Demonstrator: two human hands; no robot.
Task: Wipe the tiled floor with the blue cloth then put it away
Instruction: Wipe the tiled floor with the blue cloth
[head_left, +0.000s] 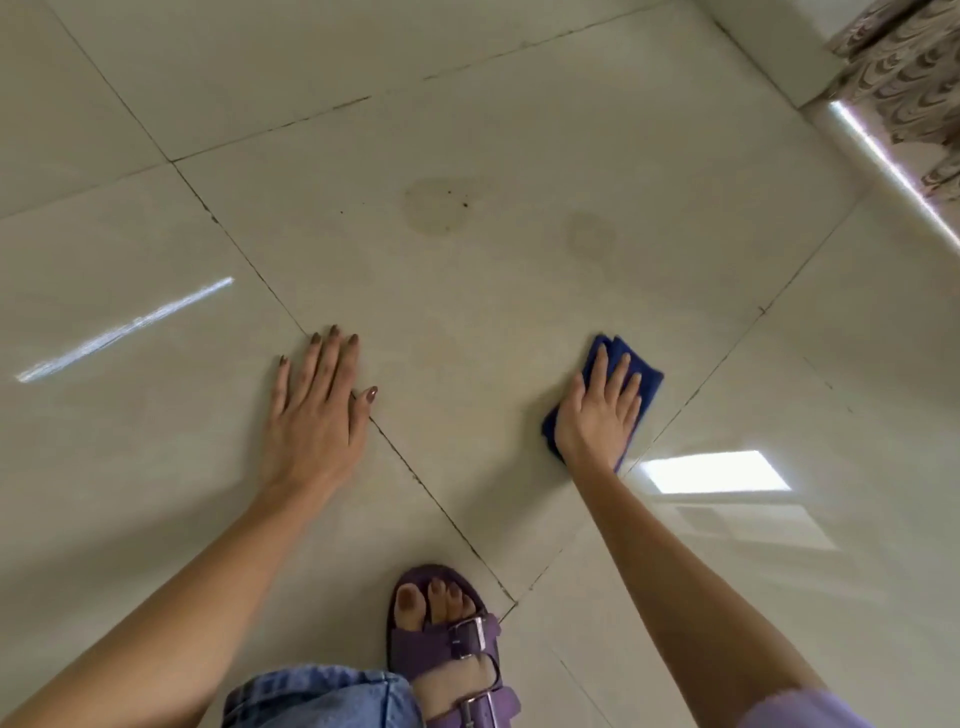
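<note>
A folded blue cloth (647, 382) lies flat on the pale tiled floor (467, 291), right of centre. My right hand (597, 415) presses down on top of it with the fingers spread, covering most of it. My left hand (317, 410) rests flat on the floor to the left, palm down, fingers apart, holding nothing. Further ahead on the same tile are a brownish stain with dark specks (436, 205) and a fainter smudge (589, 236).
My foot in a purple sandal (447, 644) and a denim trouser leg (322, 696) are at the bottom centre. A white skirting and wall (769, 47) and a patterned curtain (904, 88) stand at the top right. Dark grout lines cross the floor.
</note>
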